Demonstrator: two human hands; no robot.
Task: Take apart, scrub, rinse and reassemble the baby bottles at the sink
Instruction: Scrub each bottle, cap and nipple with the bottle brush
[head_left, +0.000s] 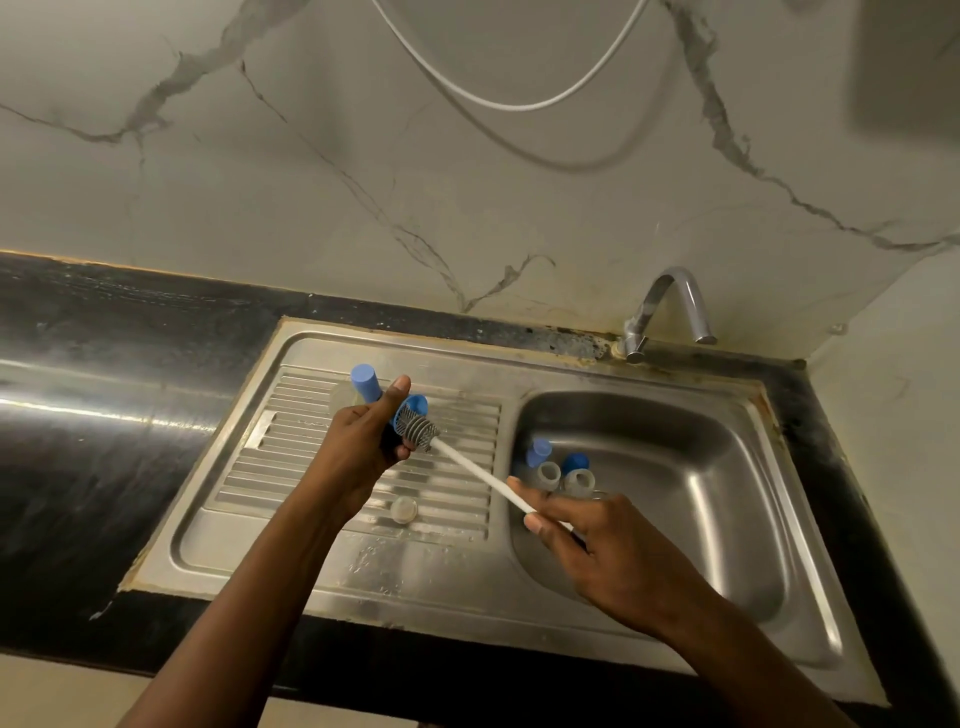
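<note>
Left hand (358, 441) grips a blue plastic ring (415, 404) over the ribbed steel drainboard (452, 499), with the grey ribbed brush (418, 428) against it. Right hand (613, 551) pinches its thin white handle (478, 470). Clear bottles (548, 475) sit in the basin (701, 467).

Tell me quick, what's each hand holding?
Left hand: grips a blue bottle part.
Right hand: pinches the white handle of the bottle brush.

Dim, warm light is cast, glare is streaked along the counter (104, 413) left of the sink (717, 499), and edges are bowed.
</note>
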